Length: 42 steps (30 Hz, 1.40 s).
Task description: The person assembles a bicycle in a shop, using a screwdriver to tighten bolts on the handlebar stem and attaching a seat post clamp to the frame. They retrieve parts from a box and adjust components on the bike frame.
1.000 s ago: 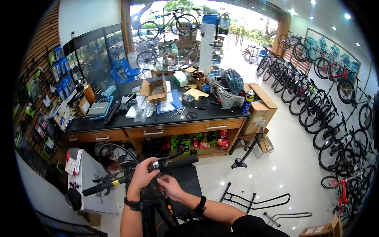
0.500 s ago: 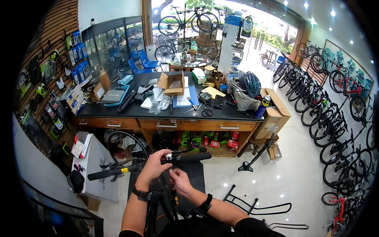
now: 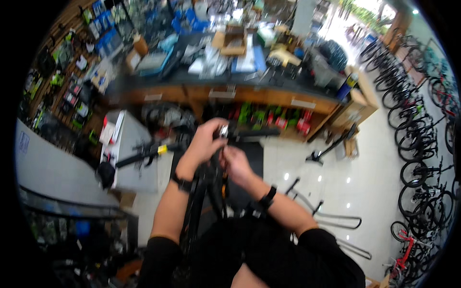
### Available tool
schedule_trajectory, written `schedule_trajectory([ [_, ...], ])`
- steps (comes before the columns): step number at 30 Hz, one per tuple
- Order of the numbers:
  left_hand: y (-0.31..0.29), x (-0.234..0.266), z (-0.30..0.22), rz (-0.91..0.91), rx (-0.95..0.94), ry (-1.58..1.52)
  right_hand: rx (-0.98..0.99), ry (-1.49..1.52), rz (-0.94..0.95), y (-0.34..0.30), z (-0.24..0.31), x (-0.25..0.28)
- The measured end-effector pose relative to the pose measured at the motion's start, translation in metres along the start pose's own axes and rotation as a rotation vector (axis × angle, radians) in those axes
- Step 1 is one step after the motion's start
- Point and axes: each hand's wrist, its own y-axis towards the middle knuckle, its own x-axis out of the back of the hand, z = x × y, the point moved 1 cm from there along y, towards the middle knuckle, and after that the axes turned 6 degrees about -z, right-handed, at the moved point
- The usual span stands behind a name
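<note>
A black bicycle handlebar crosses in front of me, with a yellow mark near its left grip. At its middle right sits a small shiny silver piece that looks like a bicycle bell. My left hand is closed around it, thumb below and fingers above. Just under the bell, my right hand is pinched, fingertips close to my left thumb. Whatever it pinches is hidden and blurred. The dark bike frame runs down toward my body between my forearms.
Beyond the handlebar stands a workbench with an open cardboard box, tools and bags. A floor pump and a black metal rack are on the right. A grey-white box stands left; bikes line the right wall.
The view has tipped downward, so the bench and my hands sit higher in the picture and more of my torso shows. Both hands keep their places at the bell.
</note>
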Motion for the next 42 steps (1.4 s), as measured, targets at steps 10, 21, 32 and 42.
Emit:
schedule_trajectory([
  [10, -0.014, -0.009, -0.011, -0.153, -0.179, 0.220, -0.067, 0.052, -0.035, -0.002, 0.006, -0.003],
  [21, -0.070, -0.026, -0.018, 0.120, 0.406, 0.180, -0.045, -0.065, -0.041, 0.004, 0.009, 0.005],
  [32, -0.074, -0.050, 0.002, 0.049, 0.518, 0.067, 0.026, -0.348, 0.006, -0.020, 0.005, 0.028],
  [42, -0.078, -0.049, 0.000, 0.052, 0.557, -0.013, -0.584, 0.146, 0.168, -0.082, -0.062, 0.086],
])
